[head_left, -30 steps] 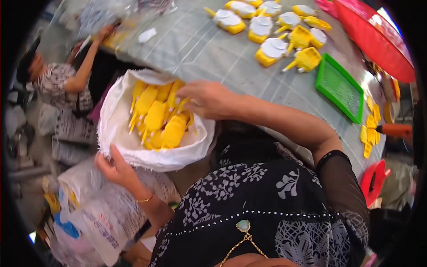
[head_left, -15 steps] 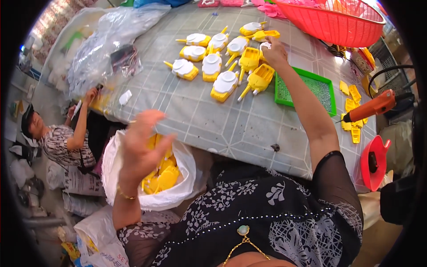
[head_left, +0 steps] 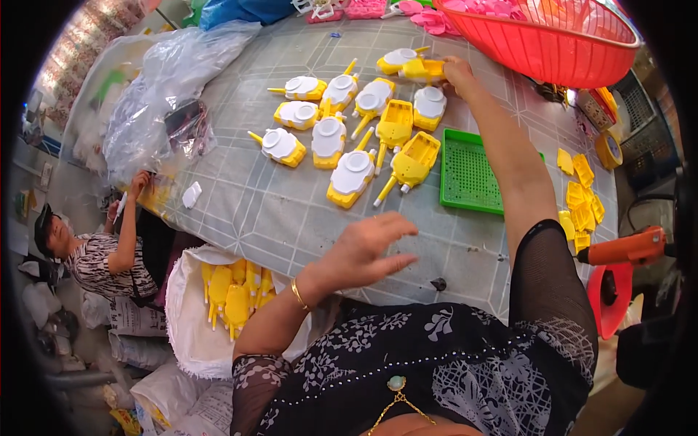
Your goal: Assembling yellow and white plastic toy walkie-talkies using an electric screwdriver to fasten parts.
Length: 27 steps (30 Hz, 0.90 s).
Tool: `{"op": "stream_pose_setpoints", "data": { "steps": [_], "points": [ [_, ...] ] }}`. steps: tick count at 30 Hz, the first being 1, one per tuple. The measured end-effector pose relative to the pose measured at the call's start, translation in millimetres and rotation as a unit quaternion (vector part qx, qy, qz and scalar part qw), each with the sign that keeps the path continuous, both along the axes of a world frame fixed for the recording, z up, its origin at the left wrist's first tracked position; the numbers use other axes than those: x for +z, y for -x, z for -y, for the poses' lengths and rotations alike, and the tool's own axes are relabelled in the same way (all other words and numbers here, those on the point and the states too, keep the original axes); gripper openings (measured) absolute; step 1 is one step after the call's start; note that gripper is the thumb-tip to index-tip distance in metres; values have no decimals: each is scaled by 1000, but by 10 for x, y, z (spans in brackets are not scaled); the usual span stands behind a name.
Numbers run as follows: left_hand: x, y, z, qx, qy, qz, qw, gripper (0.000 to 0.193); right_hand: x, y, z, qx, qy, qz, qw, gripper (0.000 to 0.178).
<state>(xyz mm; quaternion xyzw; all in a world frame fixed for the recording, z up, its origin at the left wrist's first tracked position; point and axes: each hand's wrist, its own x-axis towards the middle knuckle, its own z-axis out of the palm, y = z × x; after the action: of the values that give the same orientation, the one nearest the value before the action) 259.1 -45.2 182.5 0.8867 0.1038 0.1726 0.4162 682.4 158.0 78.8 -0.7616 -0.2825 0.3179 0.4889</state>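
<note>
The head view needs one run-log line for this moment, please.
left hand: open, over table; right hand: at yellow part, grip unclear; white sack: yellow pieces inside; green tray: on table

Grey line-patterned table [head_left: 276, 218], floral curtain [head_left: 83, 62] beyond

Workshop (electric screwdriver [head_left: 627, 247], yellow parts [head_left: 396, 125])

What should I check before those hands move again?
1. Left hand free: ok, nothing in it.
2. Right hand gripping the yellow plastic shell beside it: cannot tell, fingers partly hidden.
3. Shells all white side up: not ok, two hollow yellow shells lie left of the green tray.
4. White sack open: ok, yellow shells show inside.
5. Orange electric screwdriver apart from both hands: ok.
</note>
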Motion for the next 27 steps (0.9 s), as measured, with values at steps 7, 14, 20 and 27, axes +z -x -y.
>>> {"op": "stream_pose_setpoints", "data": {
  "steps": [7,14,20,27],
  "points": [
    [-279,-591,-156,157,359,228,891,62,824,974,1512,52,-249,-137,957,40],
    [-416,-821,152,68,453,345,819,61,800,2197,3123,142,-241,-232,932,53],
    [-548,-629,326,-15,584,289,759,73,829,1658,4873,318,14,128,939,34],
    [-732,-654,576,26,634,233,737,79,535,-162,5719,-106,316,436,836,31]
  ]
}}
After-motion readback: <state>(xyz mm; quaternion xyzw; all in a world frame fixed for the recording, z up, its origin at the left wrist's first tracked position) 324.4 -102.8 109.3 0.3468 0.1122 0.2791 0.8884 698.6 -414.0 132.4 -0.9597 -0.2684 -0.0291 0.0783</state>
